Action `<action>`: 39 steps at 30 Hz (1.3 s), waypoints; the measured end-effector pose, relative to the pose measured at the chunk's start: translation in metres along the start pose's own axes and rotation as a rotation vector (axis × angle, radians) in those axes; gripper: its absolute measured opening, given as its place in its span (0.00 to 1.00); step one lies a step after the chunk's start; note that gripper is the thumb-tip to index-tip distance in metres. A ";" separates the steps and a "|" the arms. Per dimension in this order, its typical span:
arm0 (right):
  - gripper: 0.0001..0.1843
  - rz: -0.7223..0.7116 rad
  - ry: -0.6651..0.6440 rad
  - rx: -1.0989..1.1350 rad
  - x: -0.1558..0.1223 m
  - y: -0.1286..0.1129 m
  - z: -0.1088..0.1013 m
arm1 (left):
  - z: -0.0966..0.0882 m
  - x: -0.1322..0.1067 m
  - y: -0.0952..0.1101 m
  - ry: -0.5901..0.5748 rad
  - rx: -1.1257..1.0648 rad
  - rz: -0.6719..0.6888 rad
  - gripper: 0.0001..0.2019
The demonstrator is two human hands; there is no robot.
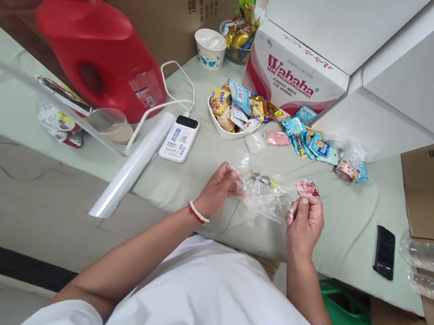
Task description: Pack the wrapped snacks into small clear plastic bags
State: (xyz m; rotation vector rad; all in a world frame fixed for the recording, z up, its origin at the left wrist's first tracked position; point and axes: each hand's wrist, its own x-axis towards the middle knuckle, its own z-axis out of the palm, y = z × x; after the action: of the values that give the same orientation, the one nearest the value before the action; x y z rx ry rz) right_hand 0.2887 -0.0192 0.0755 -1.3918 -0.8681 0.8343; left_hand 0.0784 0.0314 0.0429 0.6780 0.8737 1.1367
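Observation:
A clear plastic bag (262, 204) is stretched between my two hands over the table. My left hand (222, 189) pinches its left edge. My right hand (306, 215) is closed with the bag's right side at its fingertips, and a small red snack packet (307, 189) sticks up from between the fingers. A yellow and dark packet (263, 179) shows at the bag's far edge; whether it is inside or behind is unclear. Beyond my hands stand a white bowl (227, 131) heaped with wrapped snacks and a pile of blue snack packets (311, 139).
On the left are a red jug (92, 43), a clear plastic roll (134, 164) and a white power bank (180, 138) with a cable. A Wahaha box (293, 76) and paper cup (209, 49) stand behind. A black phone (385, 252) lies right, near bottles (430, 256).

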 end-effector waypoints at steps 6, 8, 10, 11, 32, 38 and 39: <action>0.21 0.533 -0.324 0.001 0.000 -0.033 -0.044 | -0.028 -0.050 0.060 0.038 0.563 -0.083 0.16; 0.22 0.606 -0.378 -0.002 0.012 -0.025 -0.043 | -0.036 -0.049 0.072 0.078 0.532 -0.146 0.17; 0.23 0.542 -0.343 -0.040 0.030 -0.005 -0.032 | -0.041 -0.036 0.071 0.221 0.463 -0.189 0.19; 0.23 0.473 -0.307 -0.072 0.038 0.008 -0.023 | -0.043 -0.027 0.066 0.285 0.430 -0.225 0.21; 0.23 0.335 -0.176 -0.160 0.027 0.049 -0.001 | -0.038 0.011 0.004 0.254 0.772 0.065 0.09; 0.23 0.254 -0.093 -0.219 0.029 0.053 -0.012 | -0.043 0.012 0.006 0.216 0.577 -0.071 0.18; 0.23 0.253 -0.090 -0.223 0.030 0.055 -0.014 | -0.041 0.011 0.008 0.157 0.475 -0.169 0.23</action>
State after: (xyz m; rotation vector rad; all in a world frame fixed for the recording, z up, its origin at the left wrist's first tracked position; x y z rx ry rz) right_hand 0.3154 0.0018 0.0215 -1.6952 -0.8850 1.0226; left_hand 0.0407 0.0455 0.0264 0.8894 1.3319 0.8416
